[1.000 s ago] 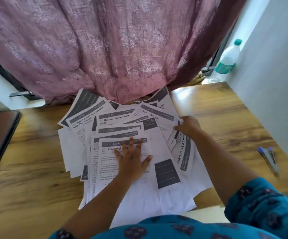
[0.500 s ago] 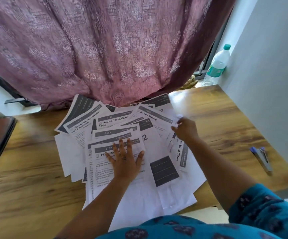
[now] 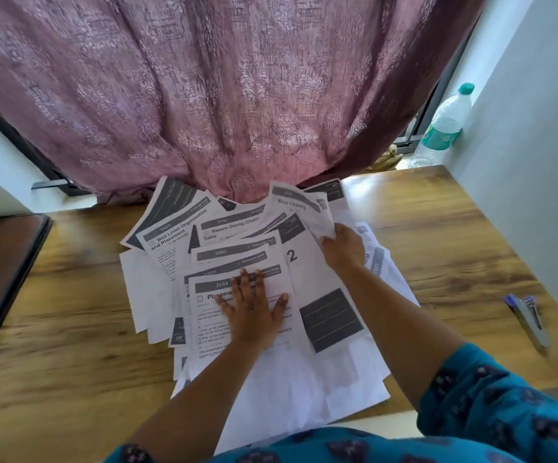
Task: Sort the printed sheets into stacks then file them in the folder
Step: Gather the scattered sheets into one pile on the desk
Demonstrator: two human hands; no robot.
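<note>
**Q:** Where's everything sitting right now?

**Me:** The loose pile of white printed sheets with dark grey header bars (image 3: 304, 372) is fanned out across the middle of the brown wood-grain table (image 3: 70, 379), far edge tucked against the mauve patterned curtain (image 3: 204, 95). No stacks yet, just one overlapping mess.

**Q:** And your hands?

**Me:** My left hand (image 3: 254, 315) is flat, fingers spread, pressing down on the top sheet headed "3109" (image 3: 210, 325) at the centre of the pile. My right hand (image 3: 341, 248) is pinched closed on the crumpled "Mirror Cleaning" sheet (image 3: 301, 208), lifting its near end off the pile's far right part.

**Q:** Anything else around the pile?

**Me:** A blue and silver stapler (image 3: 526, 319) lies on the table well right of it, and a clear plastic bottle with a green cap (image 3: 444, 128) stands beyond the far right corner. A dark brown board (image 3: 0, 279) is off to the left.
</note>
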